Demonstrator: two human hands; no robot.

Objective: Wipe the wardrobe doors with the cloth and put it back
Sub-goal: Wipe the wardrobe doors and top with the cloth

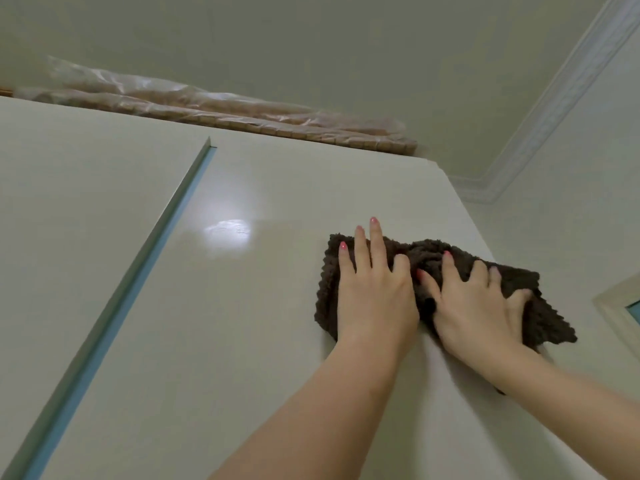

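A dark brown fluffy cloth (424, 252) lies pressed flat against the glossy cream wardrobe door (242, 306), high up near its right edge. My left hand (375, 289) presses on the cloth's left part with fingers spread. My right hand (481, 306) presses on its right part, fingers bunching the fabric a little. The left wardrobe door (69, 202) overlaps this one along a grey-blue vertical edge strip (145, 261).
Rolled mats wrapped in clear plastic (207, 109) lie on top of the wardrobe. The ceiling with white moulding (554, 98) is close above. A wall and the corner of a frame (620, 310) stand to the right of the wardrobe.
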